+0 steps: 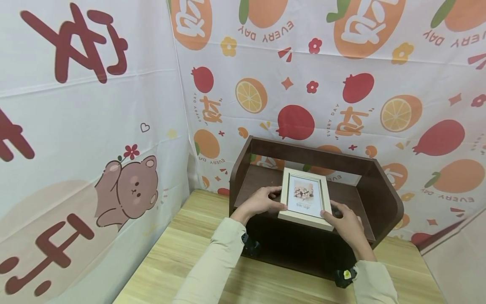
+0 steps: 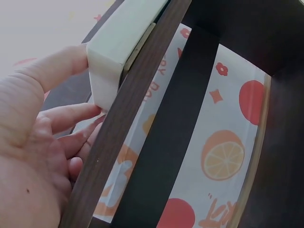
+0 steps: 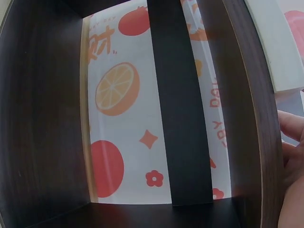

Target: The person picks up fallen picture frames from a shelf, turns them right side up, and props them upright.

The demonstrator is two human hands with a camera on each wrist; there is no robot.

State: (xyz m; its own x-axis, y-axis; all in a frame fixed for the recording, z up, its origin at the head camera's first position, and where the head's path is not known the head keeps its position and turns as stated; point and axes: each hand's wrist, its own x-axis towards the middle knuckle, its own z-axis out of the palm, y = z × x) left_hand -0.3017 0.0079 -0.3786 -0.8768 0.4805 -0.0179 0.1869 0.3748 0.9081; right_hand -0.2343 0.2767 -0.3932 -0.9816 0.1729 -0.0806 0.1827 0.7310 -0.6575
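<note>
A cream picture frame (image 1: 305,218) with a floral print under the words "free style" lies face up at the front of a dark brown shelf's (image 1: 381,194) upper board. My left hand (image 1: 262,202) holds its left side, thumb on the front corner. On the opposite side my right hand (image 1: 348,223) grips the right edge, its thumb over the border. In the left wrist view, the frame's pale corner (image 2: 107,78) sits between thumb and fingers, right at the board's front edge. Only part of the right hand (image 3: 292,142) shows in the right wrist view, just below the frame's corner (image 3: 280,57).
Under the upper board is an open lower compartment (image 1: 296,245), its back crossed by a dark bar (image 3: 183,104). The shelf stands on a light wood-grain table (image 1: 163,257). Printed cloth (image 1: 288,84) hangs close behind it, with another sheet (image 1: 76,147) on the left.
</note>
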